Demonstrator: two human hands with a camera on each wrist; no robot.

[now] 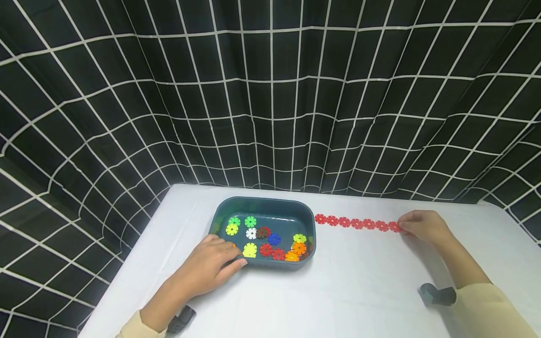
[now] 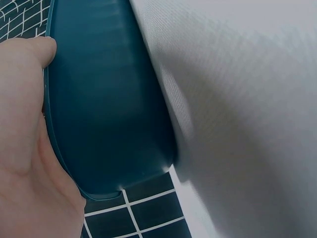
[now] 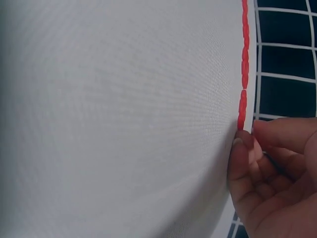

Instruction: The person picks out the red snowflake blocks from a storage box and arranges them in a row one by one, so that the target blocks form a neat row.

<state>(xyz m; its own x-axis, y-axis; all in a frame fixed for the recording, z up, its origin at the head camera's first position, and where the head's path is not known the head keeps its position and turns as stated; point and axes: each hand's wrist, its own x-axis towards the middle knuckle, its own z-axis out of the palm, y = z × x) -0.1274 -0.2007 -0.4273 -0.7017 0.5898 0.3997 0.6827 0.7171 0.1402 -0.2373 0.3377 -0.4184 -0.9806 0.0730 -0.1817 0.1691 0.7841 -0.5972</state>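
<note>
A row of red notched discs (image 1: 357, 224), joined edge to edge in a chain, lies on the white cloth to the right of the tray. My right hand (image 1: 424, 226) pinches the chain's right end between thumb and fingertips; the right wrist view shows the red chain (image 3: 244, 59) edge-on, leading to those fingers. At the front left corner of the dark teal tray (image 1: 276, 265), my left hand (image 1: 210, 265) grips the rim. Its fingers reach over into the tray, their tips partly hidden, with the thumb (image 2: 47, 52) at the rim.
Several loose notched discs lie in the tray, among them green discs (image 1: 250, 222), a white disc (image 1: 251, 234), a blue disc (image 1: 274, 239) and orange discs (image 1: 298, 248). Behind the white table (image 1: 338, 295) hangs a black curtain (image 1: 283, 103) with white grid lines.
</note>
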